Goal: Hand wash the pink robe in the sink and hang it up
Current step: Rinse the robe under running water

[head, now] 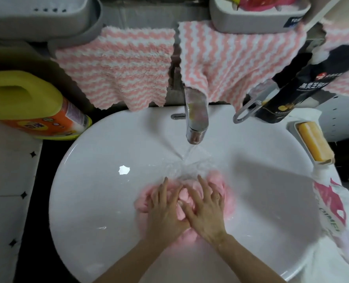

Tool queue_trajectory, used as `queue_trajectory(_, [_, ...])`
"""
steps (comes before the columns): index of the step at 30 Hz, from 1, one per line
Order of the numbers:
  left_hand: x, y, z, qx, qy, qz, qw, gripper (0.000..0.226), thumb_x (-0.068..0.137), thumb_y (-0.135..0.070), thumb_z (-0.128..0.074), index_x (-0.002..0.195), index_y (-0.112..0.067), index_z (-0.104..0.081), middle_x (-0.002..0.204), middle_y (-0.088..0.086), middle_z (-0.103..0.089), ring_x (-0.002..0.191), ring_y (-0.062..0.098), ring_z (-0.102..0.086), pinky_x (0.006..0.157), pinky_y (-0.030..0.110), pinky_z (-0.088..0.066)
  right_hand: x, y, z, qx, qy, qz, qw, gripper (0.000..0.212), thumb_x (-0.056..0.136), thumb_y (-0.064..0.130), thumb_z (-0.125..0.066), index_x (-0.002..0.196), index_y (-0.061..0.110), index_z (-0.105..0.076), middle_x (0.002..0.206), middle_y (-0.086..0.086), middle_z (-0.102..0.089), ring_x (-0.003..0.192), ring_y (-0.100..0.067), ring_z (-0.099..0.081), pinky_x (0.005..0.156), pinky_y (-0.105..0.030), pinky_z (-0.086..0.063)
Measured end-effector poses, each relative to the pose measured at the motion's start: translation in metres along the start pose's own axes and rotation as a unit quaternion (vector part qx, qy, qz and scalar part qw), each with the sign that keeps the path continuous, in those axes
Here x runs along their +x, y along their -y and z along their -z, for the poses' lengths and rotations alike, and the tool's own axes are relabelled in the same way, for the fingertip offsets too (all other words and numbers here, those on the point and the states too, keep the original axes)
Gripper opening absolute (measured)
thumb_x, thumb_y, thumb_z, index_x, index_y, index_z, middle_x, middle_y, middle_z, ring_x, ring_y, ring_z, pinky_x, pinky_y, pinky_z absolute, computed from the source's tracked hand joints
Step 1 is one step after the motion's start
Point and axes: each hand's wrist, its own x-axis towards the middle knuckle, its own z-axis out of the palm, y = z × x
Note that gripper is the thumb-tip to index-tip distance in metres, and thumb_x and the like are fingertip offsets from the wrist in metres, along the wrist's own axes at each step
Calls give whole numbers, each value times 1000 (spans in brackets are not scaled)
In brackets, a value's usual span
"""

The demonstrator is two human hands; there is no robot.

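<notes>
Sink (87, 201) holds pink robe (142, 204); left hand (165, 211), right hand (207, 209) press it.

Two bare hands are seen, the left hand (165, 211) and the right hand (207, 213). A thin ring (217, 197) is worn on one finger of the right hand. The left arm (124, 260) and the right arm (249, 260) are bare too, as far down as they can be seen.
</notes>
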Motion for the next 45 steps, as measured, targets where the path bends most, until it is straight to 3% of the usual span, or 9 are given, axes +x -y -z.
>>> queue_trajectory(7, [10, 0, -25, 60, -117, -1, 991, 32, 85, -28, -46, 105, -16, -68, 113, 6, -65, 90, 29, -63, 77, 40, -41, 16, 2, -17, -43, -67, 14, 997, 28, 86, 43, -39, 109, 34, -53, 116, -3, -61, 93, -34, -61, 85, -46, -51])
queue_trajectory(12, [29, 3, -29, 70, -146, -17, 987, 12, 87, -28, -48, 96, -21, -53, 86, 5, -64, 71, 28, -57, 60, 37, -40, 38, -1, -25, -47, -75, -3, 996, 37, 85, 40, -38, 106, 28, -65, 104, -6, -68, 88, -32, -66, 79, -45, -54])
queue_trajectory(18, [58, 11, -35, 111, -144, -59, 982, 25, 94, -27, -50, 78, -18, -67, 70, 2, -59, 62, 23, -58, 54, 35, -45, 70, 1, -25, -93, -169, 22, 981, 35, 81, 33, -39, 68, 23, -70, 63, 3, -67, 51, -18, -62, 48, -23, -47])
queue_trajectory(22, [85, 18, -22, 64, 67, -47, 995, 30, 82, -25, -50, 108, -13, -58, 70, -1, -63, 60, 18, -63, 49, 26, -50, 87, 10, -9, -123, -124, -3, 985, 41, 82, 34, -34, 47, 21, -52, 41, 3, -51, 34, -13, -47, 43, -19, -20])
queue_trajectory(27, [94, 4, 22, -44, 142, 60, 987, 41, 88, -52, -52, 116, -22, -54, 107, 0, -66, 99, 23, -62, 79, 30, -44, 85, 10, 18, 110, -11, -91, 990, 36, 98, 42, -40, 81, 23, -65, 72, 4, -67, 63, -13, -61, 59, -27, -46])
queue_trajectory(32, [66, 0, 74, -261, 117, 101, 953, 40, 91, -46, -52, 125, -26, -45, 85, -7, -55, 80, 15, -52, 77, 28, -42, 53, -2, 72, 476, 30, -129, 869, 33, 87, 0, -54, 104, 24, -67, 67, 0, -57, 52, -9, -48, 52, -16, -41])
queue_trajectory(37, [30, 24, 66, -1, 187, 6, 982, 67, 74, -62, -55, 133, -32, -41, 108, 0, -40, 90, 16, -52, 78, 28, -45, 11, -16, 82, 239, 56, -89, 965, 28, 85, 44, -54, 74, 26, -71, 76, 13, -62, 77, -8, -61, 66, -18, -41])
queue_trajectory(41, [12, 17, 43, 125, 200, -68, 969, 101, 60, -81, -34, 147, -32, -19, 147, 9, -25, 129, 29, -32, 100, 51, -36, 2, -33, 61, -33, 164, 15, 986, 97, 52, 79, -44, 142, 46, -27, 148, 5, -20, 135, -24, -23, 110, -41, -27])
queue_trajectory(45, [10, -9, 27, 77, 226, -21, 971, 79, 82, -50, -58, 144, -18, -21, 132, 5, -40, 118, 22, -42, 93, 30, -37, 18, -30, 45, -13, 211, 34, 977, 94, 66, 41, -71, 145, 43, -19, 138, 1, -31, 123, -27, -40, 101, -37, -42])
